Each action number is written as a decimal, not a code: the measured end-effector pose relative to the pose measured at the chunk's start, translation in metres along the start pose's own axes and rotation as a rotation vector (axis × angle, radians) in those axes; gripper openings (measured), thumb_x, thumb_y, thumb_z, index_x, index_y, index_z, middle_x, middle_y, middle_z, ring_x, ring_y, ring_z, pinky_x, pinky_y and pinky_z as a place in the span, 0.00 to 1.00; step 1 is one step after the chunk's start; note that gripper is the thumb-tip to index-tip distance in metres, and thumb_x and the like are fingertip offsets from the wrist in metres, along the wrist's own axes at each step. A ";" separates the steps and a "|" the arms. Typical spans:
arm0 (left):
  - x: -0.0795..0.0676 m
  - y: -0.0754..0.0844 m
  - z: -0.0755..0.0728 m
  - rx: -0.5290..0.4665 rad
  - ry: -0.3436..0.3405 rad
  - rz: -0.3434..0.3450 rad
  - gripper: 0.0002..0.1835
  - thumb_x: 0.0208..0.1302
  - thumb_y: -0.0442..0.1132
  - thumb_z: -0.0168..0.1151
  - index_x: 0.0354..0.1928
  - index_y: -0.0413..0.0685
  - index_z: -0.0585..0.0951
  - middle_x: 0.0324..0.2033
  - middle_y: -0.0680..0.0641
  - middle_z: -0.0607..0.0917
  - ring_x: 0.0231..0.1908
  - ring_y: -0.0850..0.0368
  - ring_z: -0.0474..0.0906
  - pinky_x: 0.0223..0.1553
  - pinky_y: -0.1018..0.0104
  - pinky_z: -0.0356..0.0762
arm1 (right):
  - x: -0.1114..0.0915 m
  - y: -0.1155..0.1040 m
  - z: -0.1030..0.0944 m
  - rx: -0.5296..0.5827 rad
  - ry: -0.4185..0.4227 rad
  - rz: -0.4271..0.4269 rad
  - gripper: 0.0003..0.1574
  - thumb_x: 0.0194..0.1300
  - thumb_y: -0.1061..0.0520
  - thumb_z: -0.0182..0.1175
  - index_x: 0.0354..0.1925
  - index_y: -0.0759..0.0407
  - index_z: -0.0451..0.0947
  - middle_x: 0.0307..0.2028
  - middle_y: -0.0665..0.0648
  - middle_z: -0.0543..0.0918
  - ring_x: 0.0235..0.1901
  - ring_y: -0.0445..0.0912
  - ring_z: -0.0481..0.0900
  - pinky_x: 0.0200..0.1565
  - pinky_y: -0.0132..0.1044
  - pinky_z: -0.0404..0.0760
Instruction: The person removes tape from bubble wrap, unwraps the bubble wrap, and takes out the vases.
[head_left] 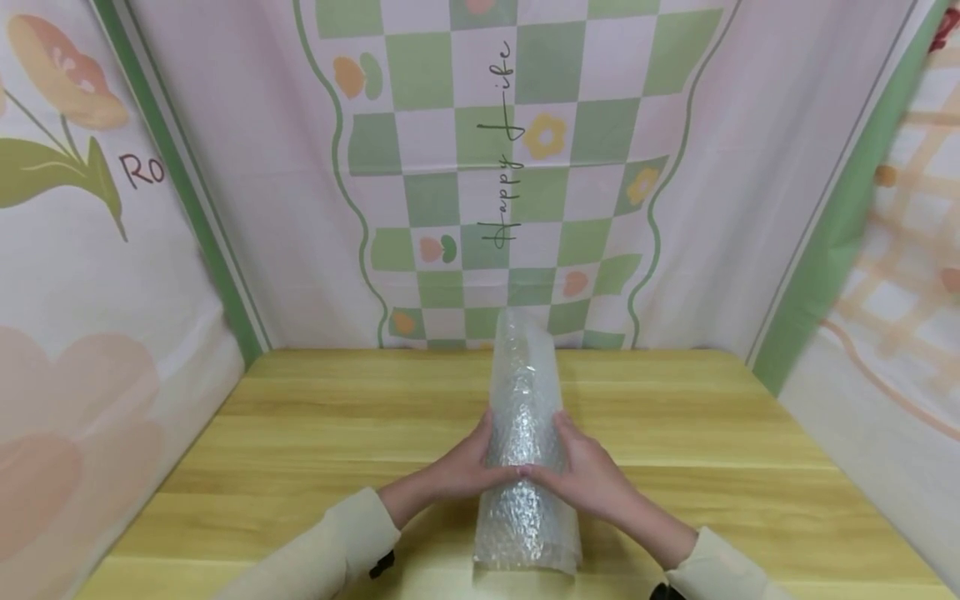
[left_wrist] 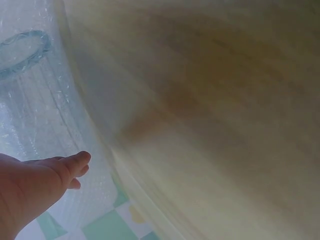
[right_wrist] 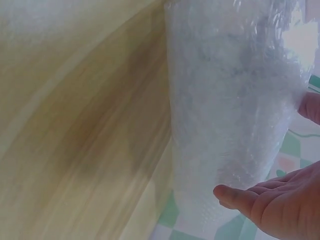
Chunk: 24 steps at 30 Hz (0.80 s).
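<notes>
A long bundle of clear bubble wrap [head_left: 525,392] lies lengthwise over the middle of the table, its near end wider than the far end. My left hand [head_left: 467,468] holds it from the left, and my right hand [head_left: 592,473] from the right. Both thumbs lie across the top and their tips meet there, while the other fingers go along the sides. In the left wrist view a bluish oval rim [left_wrist: 44,41] shows at the bundle; the rest of whatever is inside is hidden by the wrap.
The wood-grain tabletop [head_left: 337,417] spreads to both sides of the bundle. A checked cloth backdrop [head_left: 547,183] hangs behind the table's far edge. Printed cloths stand at the left [head_left: 97,333] and right [head_left: 885,333].
</notes>
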<state>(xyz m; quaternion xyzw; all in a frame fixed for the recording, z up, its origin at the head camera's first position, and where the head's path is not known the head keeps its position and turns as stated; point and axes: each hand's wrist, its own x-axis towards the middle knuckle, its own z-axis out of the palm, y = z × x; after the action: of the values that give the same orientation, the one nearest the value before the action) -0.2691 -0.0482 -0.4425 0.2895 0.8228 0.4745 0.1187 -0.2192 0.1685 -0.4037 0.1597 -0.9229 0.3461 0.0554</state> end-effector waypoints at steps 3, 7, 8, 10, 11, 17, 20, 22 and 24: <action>0.000 0.001 0.000 -0.001 -0.006 -0.012 0.64 0.63 0.65 0.63 0.77 0.42 0.30 0.76 0.37 0.35 0.74 0.44 0.37 0.71 0.47 0.43 | 0.000 0.000 -0.001 0.005 -0.005 0.013 0.65 0.60 0.38 0.69 0.70 0.83 0.51 0.70 0.78 0.53 0.69 0.69 0.56 0.67 0.57 0.56; 0.001 0.001 -0.001 -0.019 -0.020 -0.005 0.63 0.64 0.62 0.64 0.77 0.42 0.29 0.76 0.38 0.34 0.74 0.45 0.36 0.71 0.48 0.43 | 0.001 0.000 -0.002 0.004 -0.008 0.025 0.62 0.60 0.43 0.70 0.70 0.83 0.52 0.70 0.78 0.54 0.68 0.69 0.57 0.67 0.58 0.58; 0.001 0.001 -0.001 -0.018 -0.022 -0.002 0.63 0.64 0.61 0.64 0.77 0.41 0.29 0.76 0.37 0.34 0.74 0.45 0.36 0.71 0.49 0.42 | 0.001 0.000 -0.002 0.001 -0.007 0.027 0.61 0.60 0.44 0.70 0.69 0.83 0.52 0.69 0.79 0.55 0.68 0.69 0.57 0.66 0.58 0.58; 0.001 0.000 -0.001 -0.014 -0.023 0.003 0.62 0.64 0.59 0.64 0.77 0.41 0.29 0.76 0.37 0.34 0.74 0.45 0.36 0.72 0.49 0.42 | 0.002 0.000 -0.002 0.001 -0.005 0.037 0.60 0.59 0.45 0.71 0.70 0.82 0.52 0.69 0.78 0.56 0.68 0.69 0.59 0.66 0.58 0.60; 0.001 0.000 -0.001 -0.010 -0.024 0.002 0.62 0.64 0.59 0.64 0.77 0.41 0.29 0.76 0.37 0.34 0.74 0.46 0.36 0.72 0.49 0.42 | 0.002 0.000 -0.002 0.002 -0.002 0.044 0.60 0.58 0.46 0.71 0.70 0.82 0.53 0.69 0.78 0.57 0.67 0.69 0.60 0.65 0.58 0.61; 0.000 0.000 0.000 0.005 -0.018 -0.010 0.63 0.64 0.59 0.65 0.77 0.39 0.30 0.76 0.35 0.35 0.74 0.45 0.38 0.71 0.49 0.44 | 0.003 -0.002 -0.004 0.017 0.013 0.066 0.59 0.56 0.48 0.72 0.70 0.81 0.54 0.66 0.78 0.64 0.64 0.69 0.66 0.63 0.58 0.67; 0.000 0.001 0.000 0.008 -0.022 -0.015 0.63 0.64 0.59 0.65 0.77 0.38 0.30 0.76 0.34 0.35 0.74 0.44 0.38 0.72 0.49 0.44 | 0.003 -0.002 -0.003 0.021 0.025 0.077 0.59 0.54 0.50 0.73 0.69 0.81 0.56 0.55 0.79 0.76 0.50 0.65 0.80 0.54 0.54 0.79; 0.000 0.001 -0.001 0.013 -0.026 -0.015 0.62 0.65 0.59 0.65 0.76 0.37 0.29 0.76 0.33 0.35 0.74 0.44 0.37 0.72 0.49 0.43 | 0.003 -0.002 -0.003 0.024 0.029 0.092 0.58 0.53 0.51 0.74 0.69 0.80 0.57 0.39 0.73 0.82 0.33 0.57 0.82 0.42 0.47 0.84; -0.001 0.001 -0.001 0.020 -0.032 -0.019 0.62 0.65 0.59 0.64 0.76 0.37 0.29 0.75 0.33 0.35 0.74 0.44 0.36 0.72 0.49 0.42 | 0.004 -0.002 -0.003 0.030 0.034 0.107 0.58 0.51 0.53 0.75 0.69 0.80 0.58 0.28 0.64 0.80 0.21 0.48 0.74 0.30 0.41 0.82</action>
<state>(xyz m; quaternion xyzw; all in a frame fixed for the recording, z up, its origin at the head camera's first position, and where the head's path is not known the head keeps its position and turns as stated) -0.2681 -0.0485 -0.4411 0.2904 0.8282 0.4603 0.1336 -0.2219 0.1679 -0.3994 0.1051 -0.9237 0.3649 0.0499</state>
